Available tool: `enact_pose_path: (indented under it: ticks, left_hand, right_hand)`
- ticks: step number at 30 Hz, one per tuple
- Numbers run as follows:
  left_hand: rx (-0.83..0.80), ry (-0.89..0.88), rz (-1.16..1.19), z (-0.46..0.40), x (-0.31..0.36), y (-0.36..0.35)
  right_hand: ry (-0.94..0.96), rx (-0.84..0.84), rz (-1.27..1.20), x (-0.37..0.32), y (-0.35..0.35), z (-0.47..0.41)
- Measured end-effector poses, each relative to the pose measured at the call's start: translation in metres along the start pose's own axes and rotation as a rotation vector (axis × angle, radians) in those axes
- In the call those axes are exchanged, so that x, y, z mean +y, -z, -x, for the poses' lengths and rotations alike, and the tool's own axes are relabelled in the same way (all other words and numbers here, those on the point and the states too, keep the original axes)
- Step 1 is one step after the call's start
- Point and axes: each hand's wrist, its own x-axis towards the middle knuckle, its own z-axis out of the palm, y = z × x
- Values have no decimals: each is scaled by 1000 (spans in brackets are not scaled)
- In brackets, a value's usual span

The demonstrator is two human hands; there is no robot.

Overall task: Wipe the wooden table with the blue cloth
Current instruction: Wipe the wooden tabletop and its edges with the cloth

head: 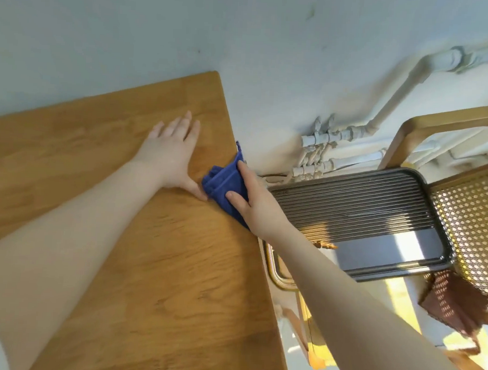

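Observation:
The wooden table (128, 249) fills the lower left of the head view, its right edge running diagonally. A folded blue cloth (223, 181) lies at that right edge, partly hanging over it. My right hand (253, 202) grips the cloth from the right, thumb on top and fingers along its outer side. My left hand (171, 153) rests flat on the tabletop just left of the cloth, fingers spread, with its thumb touching the cloth's near corner.
A dark ribbed tray (375, 218) sits on a chair with a woven cane seat (470, 222) right of the table. White pipes (351, 133) run along the pale wall behind. A brown cloth (455, 303) hangs off the chair.

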Motion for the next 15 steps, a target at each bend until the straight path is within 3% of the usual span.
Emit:
enact_pose_path:
  ticks: [4,8,12,15]
  left_hand:
    - [-104,-11,49,-9,-6,-6]
    - [-120,-43,134,-12,-13,-1]
    - [-4,-15,174,-30,-38,9]
    - [-57,60,86,-47,-41,13]
  right_hand:
    - [-29,34,-127,-12,7,-74]
    - [-50,14,-249,-10,5,-65]
    - [5,5,-182,-7,6,-66]
    - [19,-14,-93,-14,15,-117]
